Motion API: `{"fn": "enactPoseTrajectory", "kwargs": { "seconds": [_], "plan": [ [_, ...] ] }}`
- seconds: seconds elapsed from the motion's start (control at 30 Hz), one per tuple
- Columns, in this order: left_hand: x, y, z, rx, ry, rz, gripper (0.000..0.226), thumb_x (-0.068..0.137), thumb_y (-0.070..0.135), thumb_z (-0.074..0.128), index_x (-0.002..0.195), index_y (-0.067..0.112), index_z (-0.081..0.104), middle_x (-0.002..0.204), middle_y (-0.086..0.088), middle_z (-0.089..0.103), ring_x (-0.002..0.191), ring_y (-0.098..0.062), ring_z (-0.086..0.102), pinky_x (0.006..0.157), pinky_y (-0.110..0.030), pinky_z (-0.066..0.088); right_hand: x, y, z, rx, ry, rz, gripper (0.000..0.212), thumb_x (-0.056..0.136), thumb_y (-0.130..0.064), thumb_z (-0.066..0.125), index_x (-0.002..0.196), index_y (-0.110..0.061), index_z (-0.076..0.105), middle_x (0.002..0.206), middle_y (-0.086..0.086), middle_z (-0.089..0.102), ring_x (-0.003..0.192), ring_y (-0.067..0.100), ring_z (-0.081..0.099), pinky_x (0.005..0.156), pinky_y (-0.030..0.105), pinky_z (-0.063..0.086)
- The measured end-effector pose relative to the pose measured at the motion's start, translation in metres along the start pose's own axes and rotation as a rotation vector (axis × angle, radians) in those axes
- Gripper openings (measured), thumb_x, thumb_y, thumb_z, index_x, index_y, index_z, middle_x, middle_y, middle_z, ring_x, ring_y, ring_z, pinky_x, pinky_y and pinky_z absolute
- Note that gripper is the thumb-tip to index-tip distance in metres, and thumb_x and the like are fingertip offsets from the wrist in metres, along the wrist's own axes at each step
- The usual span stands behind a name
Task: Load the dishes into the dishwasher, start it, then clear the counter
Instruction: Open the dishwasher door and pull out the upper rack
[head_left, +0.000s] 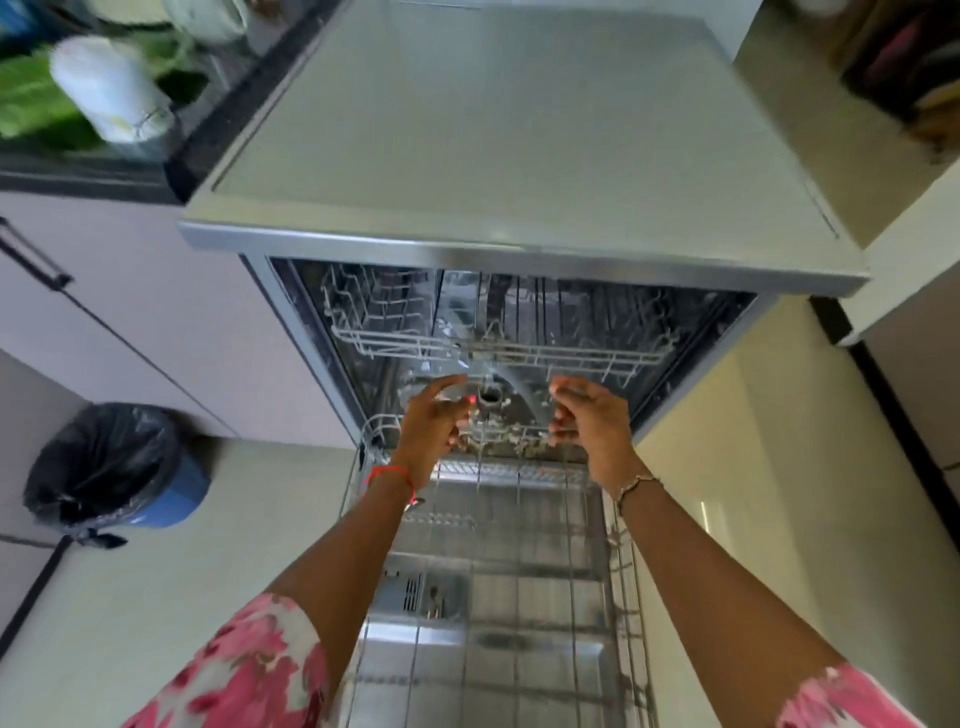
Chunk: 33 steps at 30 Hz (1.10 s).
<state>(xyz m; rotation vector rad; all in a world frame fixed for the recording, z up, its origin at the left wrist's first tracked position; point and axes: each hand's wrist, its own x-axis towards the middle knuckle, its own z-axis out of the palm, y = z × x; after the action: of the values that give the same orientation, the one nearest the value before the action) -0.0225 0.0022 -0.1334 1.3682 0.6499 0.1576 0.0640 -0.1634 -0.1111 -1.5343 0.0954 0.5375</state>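
The dishwasher (519, 156) stands open below me, its door folded down. The lower wire rack (498, 597) is pulled out over the door and looks bare of dishes. The upper rack (395, 343) sits inside the tub, also bare as far as I can see. Both arms reach forward over the lower rack. My left hand (428, 423) and my right hand (589, 421) hover at the rack's far end, just under the upper rack, fingers loosely spread and holding nothing. Between them is the spray arm hub (488, 397).
A dark counter (218, 135) at the upper left carries a white cup (111, 88), green items and other blurred dishes. A blue bin with a black liner (114, 467) stands on the floor at the left. Cabinet fronts flank the dishwasher; a shelf is at the upper right.
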Motion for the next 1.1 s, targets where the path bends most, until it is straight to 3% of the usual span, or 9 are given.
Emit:
{"fn": "enactPoseTrajectory", "kwargs": {
  "seconds": [0.13,0.23,0.3,0.43,0.67,0.83,0.93,1.03,1.1],
  "plan": [
    [0.064,0.018,0.001,0.141,-0.005,0.010,0.041,0.090,-0.002,0.051,0.125,0.017,0.048,0.056,-0.004,0.061,0.033,-0.003,0.044,0.035,-0.013,0.031,0.057,-0.010,0.020,-0.110,-0.011,-0.049,0.021,0.088,-0.005,0.060,0.106,-0.015,0.061,0.055,0.003,0.057,0.037,0.011,0.051,0.044,0.024,0.050],
    [0.097,0.019,0.000,0.332,-0.025,0.010,0.038,0.092,-0.003,0.046,0.129,0.007,0.045,0.090,-0.020,0.062,0.034,0.004,0.052,0.031,-0.010,0.033,0.085,-0.007,0.030,-0.238,-0.044,0.026,0.028,0.091,-0.006,0.057,0.116,-0.017,0.054,0.060,0.007,0.053,0.039,0.014,0.049,0.042,0.021,0.044],
    [0.110,0.015,0.000,0.407,-0.062,-0.011,0.033,0.093,-0.003,0.045,0.125,0.003,0.049,0.105,-0.021,0.061,0.037,0.006,0.055,0.032,-0.009,0.033,0.097,-0.001,0.034,-0.322,-0.051,0.070,0.021,0.093,-0.008,0.053,0.114,-0.013,0.055,0.060,0.007,0.052,0.039,0.014,0.048,0.041,0.022,0.043],
    [0.115,0.007,0.004,0.368,-0.034,-0.026,0.025,0.093,-0.005,0.042,0.116,-0.006,0.052,0.080,-0.010,0.057,0.036,0.001,0.051,0.032,-0.008,0.032,0.109,0.013,0.036,-0.356,0.023,0.044,0.016,0.096,-0.006,0.047,0.108,-0.002,0.057,0.058,0.005,0.049,0.032,0.012,0.046,0.034,0.021,0.044],
    [0.082,-0.007,0.013,0.191,-0.033,-0.056,0.024,0.090,-0.015,0.036,0.096,0.004,0.049,0.078,-0.005,0.050,0.048,-0.012,0.044,0.030,-0.009,0.028,0.078,0.026,0.022,-0.372,0.024,0.013,0.016,0.093,-0.004,0.051,0.108,-0.006,0.057,0.062,0.004,0.049,0.029,0.003,0.050,0.032,0.016,0.043],
    [0.021,-0.033,0.003,0.112,0.045,-0.071,0.034,0.089,-0.017,0.030,0.080,0.005,0.055,0.066,-0.003,0.057,0.040,0.002,0.049,0.034,-0.011,0.032,0.020,0.052,0.009,-0.278,0.000,0.043,0.015,0.092,0.004,0.049,0.088,-0.007,0.059,0.041,-0.003,0.049,0.027,0.006,0.042,0.030,0.016,0.036],
    [-0.031,-0.048,-0.004,0.255,0.059,-0.033,0.030,0.086,-0.019,0.039,0.099,-0.002,0.059,0.083,-0.002,0.061,0.049,0.007,0.056,0.040,-0.010,0.038,-0.023,0.073,-0.002,-0.276,-0.006,0.062,0.022,0.090,0.005,0.052,0.077,-0.011,0.060,0.031,-0.004,0.044,0.023,0.006,0.039,0.030,0.014,0.032],
    [-0.079,-0.074,-0.016,0.396,0.096,0.031,0.030,0.084,-0.017,0.045,0.104,-0.003,0.063,0.094,-0.013,0.066,0.066,-0.016,0.060,0.055,-0.025,0.052,-0.069,0.095,-0.014,-0.314,0.001,0.059,0.019,0.087,0.000,0.060,0.075,-0.013,0.066,0.033,-0.005,0.048,0.025,0.008,0.037,0.031,0.016,0.034],
    [-0.108,-0.090,-0.021,0.397,0.097,0.013,0.029,0.085,-0.015,0.045,0.104,-0.003,0.063,0.094,-0.019,0.066,0.073,-0.028,0.061,0.055,-0.028,0.052,-0.098,0.107,-0.022,-0.363,-0.002,0.066,0.019,0.086,-0.004,0.062,0.074,-0.018,0.068,0.036,-0.007,0.053,0.026,0.009,0.038,0.032,0.017,0.035]
  ]
}}
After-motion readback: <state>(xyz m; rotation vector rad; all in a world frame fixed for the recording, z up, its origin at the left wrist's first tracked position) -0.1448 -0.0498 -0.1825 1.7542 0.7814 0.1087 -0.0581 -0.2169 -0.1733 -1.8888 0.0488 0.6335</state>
